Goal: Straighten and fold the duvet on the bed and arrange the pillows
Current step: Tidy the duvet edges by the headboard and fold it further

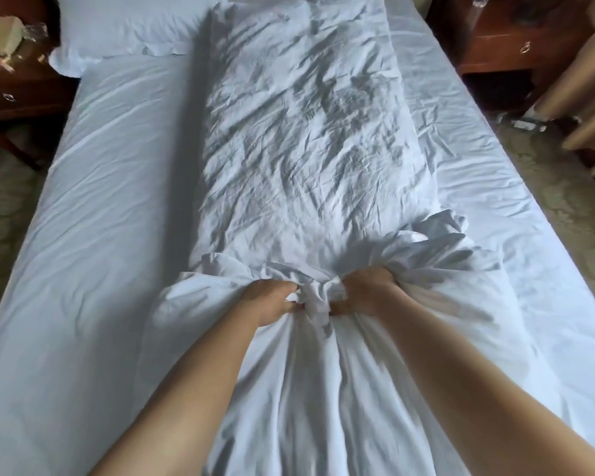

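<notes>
Your left hand [272,300] and right hand [364,290] each have a grip clamped on bunched white duvet [299,132], stretched lengthwise down the bed [93,201]; one pillow [124,25] up top. No readable writing anywhere.

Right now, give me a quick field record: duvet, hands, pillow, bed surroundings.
duvet: white duvet, wrinkled, lying in a long strip down the middle of the bed; near end bunched
left hand: left hand closed on the bunched near end
right hand: right hand closed on the same bunch, close beside the left
pillow: one white pillow at far left, flat
sheet: fitted sheet exposed on both sides
nightstands: wooden nightstand on each side
</notes>
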Demonstrator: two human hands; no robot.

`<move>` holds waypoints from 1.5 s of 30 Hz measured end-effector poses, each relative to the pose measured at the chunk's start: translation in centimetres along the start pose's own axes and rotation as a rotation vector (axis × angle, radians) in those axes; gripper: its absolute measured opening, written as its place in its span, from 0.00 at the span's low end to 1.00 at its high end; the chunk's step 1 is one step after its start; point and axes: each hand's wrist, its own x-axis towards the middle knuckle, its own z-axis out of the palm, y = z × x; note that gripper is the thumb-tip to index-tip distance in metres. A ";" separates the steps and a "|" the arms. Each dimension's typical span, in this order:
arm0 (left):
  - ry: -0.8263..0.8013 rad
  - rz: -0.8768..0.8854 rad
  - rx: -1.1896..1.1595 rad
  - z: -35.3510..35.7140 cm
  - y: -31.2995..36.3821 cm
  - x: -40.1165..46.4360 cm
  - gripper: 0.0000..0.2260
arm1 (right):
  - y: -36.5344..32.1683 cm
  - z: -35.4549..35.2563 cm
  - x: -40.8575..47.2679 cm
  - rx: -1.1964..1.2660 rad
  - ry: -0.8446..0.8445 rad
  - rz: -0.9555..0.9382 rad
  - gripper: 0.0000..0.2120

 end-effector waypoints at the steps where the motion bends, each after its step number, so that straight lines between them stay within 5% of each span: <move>1: -0.054 -0.010 -0.092 -0.1 0.2 -0.3 0.16 | -0.6 -0.4 -0.7 0.046 -0.101 -0.042 0.31; 5: -0.477 -0.098 -0.256 -2.4 0.9 -1.6 0.23 | -1.7 -3.2 -3.5 0.253 -0.564 -0.077 0.28; 7: -0.569 -0.116 -0.346 -4.1 0.2 -1.7 0.23 | -1.1 -4.3 -3.1 0.365 -0.555 -0.081 0.27; 11: 0.053 -0.039 -0.151 -3.0 -1.6 0.8 0.16 | -0.4 -3.0 0.8 0.063 0.199 0.053 0.29; 14: 0.190 -0.077 0.232 0.6 -2.3 2.5 0.18 | -0.4 0.6 3.0 -0.162 0.493 0.025 0.19; 17: 0.303 -0.005 0.412 4.4 -3.6 3.9 0.20 | -0.1 5.6 4.8 -0.153 0.640 0.075 0.30; 20: 0.426 0.055 0.388 7.8 -5.0 5.7 0.18 | -0.2 10.2 7.7 -0.173 0.678 0.057 0.33; 27: 0.368 -0.035 0.313 7.2 -4.2 7.9 0.21 | -0.3 11.2 11.2 -0.220 0.829 0.006 0.23; 31: 0.349 -0.052 0.297 5.6 -3.1 5.5 0.20 | -0.8 9.4 9.7 -0.034 0.839 -0.020 0.26; 36: 0.378 -0.090 0.216 -0.7 -2.8 3.9 0.19 | -0.1 1.4 6.3 -0.166 1.017 0.051 0.23; 39: 0.449 -0.070 0.261 -4.9 -2.7 4.9 0.18 | 0.8 -2.9 6.3 -0.156 0.908 0.029 0.21; 45: 0.411 -0.106 0.305 -3.9 -2.8 10.5 0.19 | 3.2 -0.2 11.6 -0.194 1.129 0.055 0.22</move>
